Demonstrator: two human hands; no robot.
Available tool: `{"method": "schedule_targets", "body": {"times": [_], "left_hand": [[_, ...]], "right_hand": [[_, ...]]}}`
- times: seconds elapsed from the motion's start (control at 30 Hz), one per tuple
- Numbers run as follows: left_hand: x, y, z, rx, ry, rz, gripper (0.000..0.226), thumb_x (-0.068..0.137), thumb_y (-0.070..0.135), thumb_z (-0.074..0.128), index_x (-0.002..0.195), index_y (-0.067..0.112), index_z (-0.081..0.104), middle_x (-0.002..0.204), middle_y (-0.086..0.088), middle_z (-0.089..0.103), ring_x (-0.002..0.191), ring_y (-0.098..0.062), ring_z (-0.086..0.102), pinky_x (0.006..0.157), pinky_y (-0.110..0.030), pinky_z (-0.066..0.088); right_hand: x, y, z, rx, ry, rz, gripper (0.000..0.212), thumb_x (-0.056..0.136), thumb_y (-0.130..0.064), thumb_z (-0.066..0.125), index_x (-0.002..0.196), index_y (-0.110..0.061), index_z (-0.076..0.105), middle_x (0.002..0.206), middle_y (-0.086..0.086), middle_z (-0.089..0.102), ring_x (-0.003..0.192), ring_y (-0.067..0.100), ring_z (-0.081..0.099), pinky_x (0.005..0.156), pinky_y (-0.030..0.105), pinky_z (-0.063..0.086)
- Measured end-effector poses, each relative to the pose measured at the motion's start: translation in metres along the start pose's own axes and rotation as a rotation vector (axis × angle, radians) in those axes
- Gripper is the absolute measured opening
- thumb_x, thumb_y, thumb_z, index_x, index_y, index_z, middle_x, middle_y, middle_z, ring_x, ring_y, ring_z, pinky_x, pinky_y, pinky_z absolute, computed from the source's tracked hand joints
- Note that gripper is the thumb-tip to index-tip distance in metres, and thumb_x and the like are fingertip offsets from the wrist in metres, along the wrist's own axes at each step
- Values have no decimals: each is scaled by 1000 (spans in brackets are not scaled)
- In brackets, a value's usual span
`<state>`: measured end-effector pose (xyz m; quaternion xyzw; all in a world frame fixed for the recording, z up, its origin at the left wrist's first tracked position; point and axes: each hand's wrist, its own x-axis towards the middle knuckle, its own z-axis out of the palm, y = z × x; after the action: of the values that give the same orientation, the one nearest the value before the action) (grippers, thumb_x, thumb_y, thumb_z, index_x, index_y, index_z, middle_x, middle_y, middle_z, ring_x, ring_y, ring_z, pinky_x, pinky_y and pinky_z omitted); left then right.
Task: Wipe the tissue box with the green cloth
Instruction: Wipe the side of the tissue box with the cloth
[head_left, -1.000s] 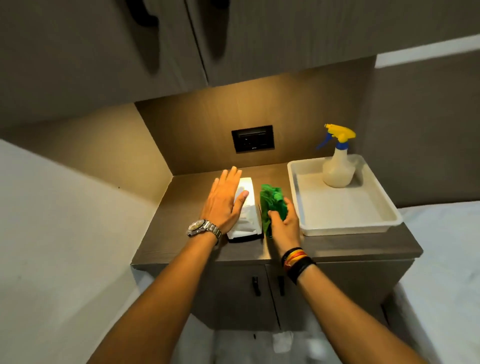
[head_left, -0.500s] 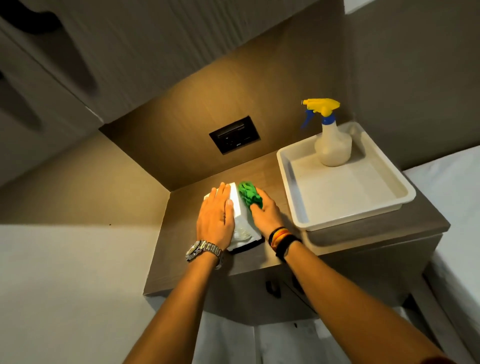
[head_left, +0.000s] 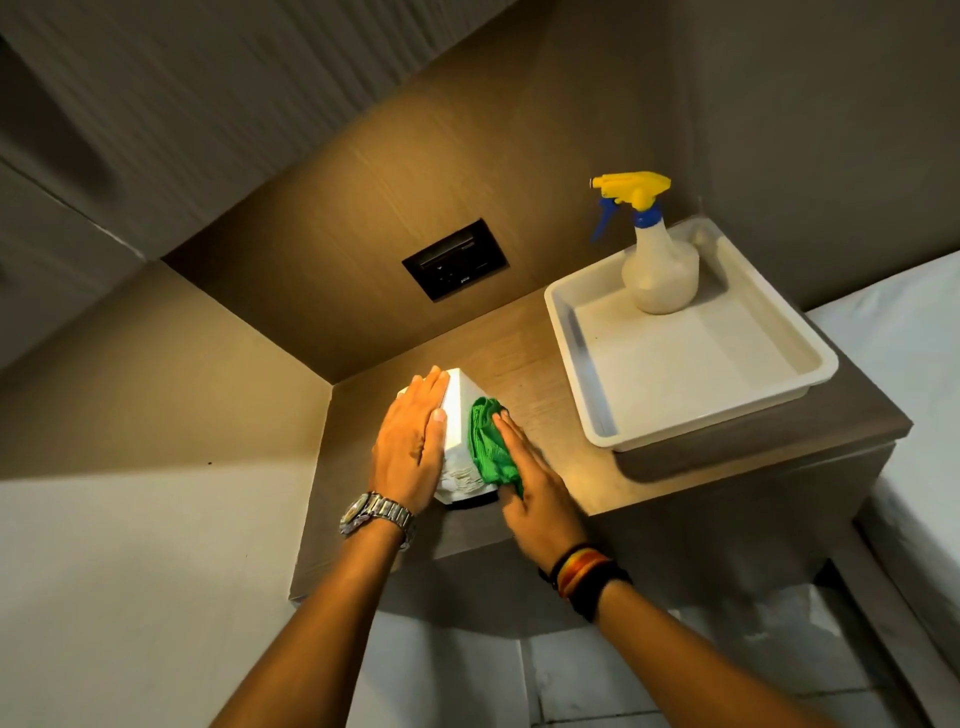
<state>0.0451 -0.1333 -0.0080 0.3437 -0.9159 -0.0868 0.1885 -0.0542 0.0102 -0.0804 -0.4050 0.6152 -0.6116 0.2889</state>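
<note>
Nearest to us, our two bare forearms reach forward over the front edge of the brown wood-grain bench (head_left: 597, 467); the left wrist carries a silver metal wristwatch (head_left: 375, 513) and the right wrist a stack of black, orange and yellow bands (head_left: 584, 571). Our left hand (head_left: 410, 447) lies flat with fingers extended on the left face of the white rectangular tissue box (head_left: 460, 431), a released grip that steadies and grasps nothing. Our right hand (head_left: 530, 483) lies flat as well, fingers straight, pressing the crumpled green microfibre cloth (head_left: 491, 441) against the right face of the box; the cloth is pinned under the palm and fingers and is not clenched. The box stands on the left part of the bench, close to the corner where the side wall meets the back panel, with a dark base visible at its near end. To the right, well apart from the box, a white rectangular plastic tray (head_left: 587, 364) rests on the bench. In its far corner stands a translucent spray bottle with a yellow head and blue trigger (head_left: 657, 260). Farther back, a black rectangular socket panel (head_left: 454, 260) is set into the lit wooden back panel.
</note>
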Motion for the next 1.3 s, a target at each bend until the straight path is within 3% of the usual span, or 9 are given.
{"method": "schedule_targets", "body": {"times": [0.17, 0.27, 0.5, 0.63, 0.73, 1.0, 1.17, 1.3], "left_hand": [[-1, 1, 1, 1, -3, -9, 58, 104, 49, 23, 157, 29, 35, 161, 11, 29, 151, -11, 25, 124, -42, 22], [-1, 4, 1, -10, -1, -36, 64, 103, 51, 22, 158, 23, 38, 162, 5, 34, 151, -16, 28, 124, -40, 21], [1, -1, 1, 14, -18, 1, 58, 106, 43, 22, 158, 22, 39, 163, 1, 36, 153, -16, 27, 126, -38, 19], [-2, 2, 0, 28, -20, -34, 64, 103, 50, 21, 158, 22, 38, 163, -1, 37, 152, -20, 30, 123, -41, 20], [-1, 3, -3, 33, -36, -34, 65, 103, 52, 20, 158, 23, 37, 163, 0, 36, 152, -20, 30, 124, -42, 21], [4, 14, -17, 74, -186, -24, 69, 101, 48, 18, 162, 17, 26, 168, -4, 25, 156, -24, 20, 126, -38, 9], [15, 74, -5, 94, -138, 67, 68, 101, 41, 16, 162, 13, 25, 169, -7, 21, 157, -24, 14, 126, -35, 4], [22, 128, 47, 105, -266, 130, 61, 108, 36, 20, 164, 11, 17, 171, -9, 12, 158, -25, 8, 126, -35, 1]], "right_hand": [[67, -12, -5, -27, 29, 88, 80, 85, 8, 48, 151, -31, 27, 156, 1, 36, 143, 22, 35, 115, 47, 34], [83, -20, -4, 37, 39, 41, 77, 83, 13, 44, 149, -25, 34, 154, 2, 41, 142, 23, 38, 114, 46, 38], [4, -16, 5, -22, 18, -170, 83, 85, 12, 44, 149, -38, 27, 160, -11, 27, 148, 8, 22, 116, 35, 32], [-26, -2, -9, -8, -25, -108, 80, 83, 15, 44, 145, -36, 38, 154, -18, 32, 143, 6, 32, 109, 36, 44], [-24, -14, -34, -60, 39, -112, 76, 84, 15, 47, 144, -32, 43, 153, -13, 38, 141, 7, 37, 108, 32, 45], [50, -70, -138, -507, 120, -185, 74, 79, 13, 47, 145, -23, 44, 152, 0, 44, 138, 16, 42, 116, 23, 25], [78, -50, -194, -959, 23, -72, 68, 85, 9, 41, 146, -21, 39, 153, 4, 42, 139, 31, 39, 116, 41, 33], [66, -45, -206, -1080, -79, 69, 49, 94, -7, 44, 140, -22, 45, 145, 11, 49, 126, 36, 50, 104, 44, 45]]}}
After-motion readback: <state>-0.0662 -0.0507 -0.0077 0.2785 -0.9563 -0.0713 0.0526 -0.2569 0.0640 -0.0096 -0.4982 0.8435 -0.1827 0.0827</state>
